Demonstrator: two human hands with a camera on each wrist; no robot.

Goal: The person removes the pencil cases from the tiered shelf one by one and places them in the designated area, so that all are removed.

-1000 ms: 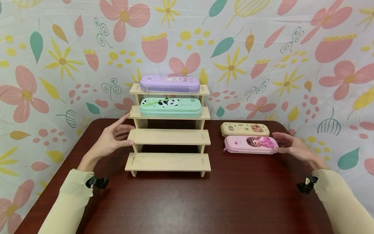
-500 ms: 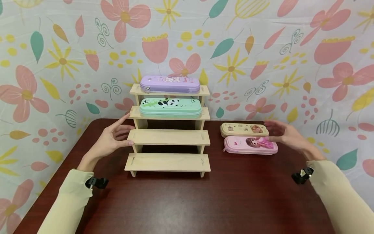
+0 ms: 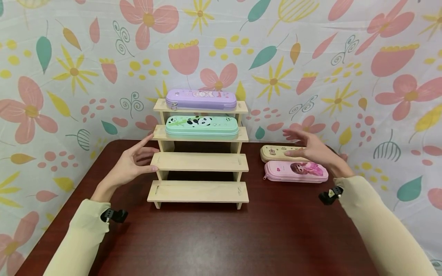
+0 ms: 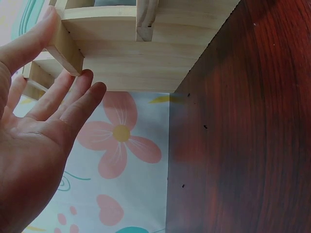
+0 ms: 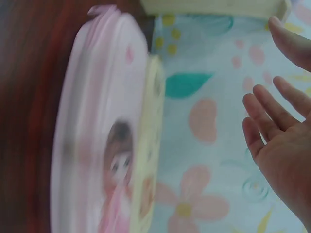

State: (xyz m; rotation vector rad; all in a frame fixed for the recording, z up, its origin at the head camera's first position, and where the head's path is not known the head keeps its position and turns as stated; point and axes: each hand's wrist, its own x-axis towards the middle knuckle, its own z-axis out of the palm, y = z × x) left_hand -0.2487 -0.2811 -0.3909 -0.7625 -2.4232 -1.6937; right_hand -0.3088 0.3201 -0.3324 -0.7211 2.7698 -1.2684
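A stepped wooden display shelf [image 3: 199,161] stands on the table. My left hand [image 3: 129,163] touches its left side, the fingers fairly straight and the thumb at the end of a middle tier. In the left wrist view the left hand [image 4: 34,145] rests against the shelf's edge [image 4: 65,46]. My right hand [image 3: 314,148] hovers over a cream pencil case [image 3: 272,152], its fingers spread and holding nothing; the hand hides part of that case. In front of it lies a pink pencil case [image 3: 283,172] with a doll picture. The right wrist view shows the right hand [image 5: 286,145] apart from both cases.
A purple pencil case [image 3: 202,99] lies on the top tier. On the tier below is a mint-green pencil case [image 3: 202,128] with pandas. The dark red-brown table [image 3: 221,237] ends at a flower-printed cloth [image 3: 269,46] behind the shelf.
My right hand has left the pink pencil case's right end, moving up and left over the cream case. The left hand has stayed at the shelf.
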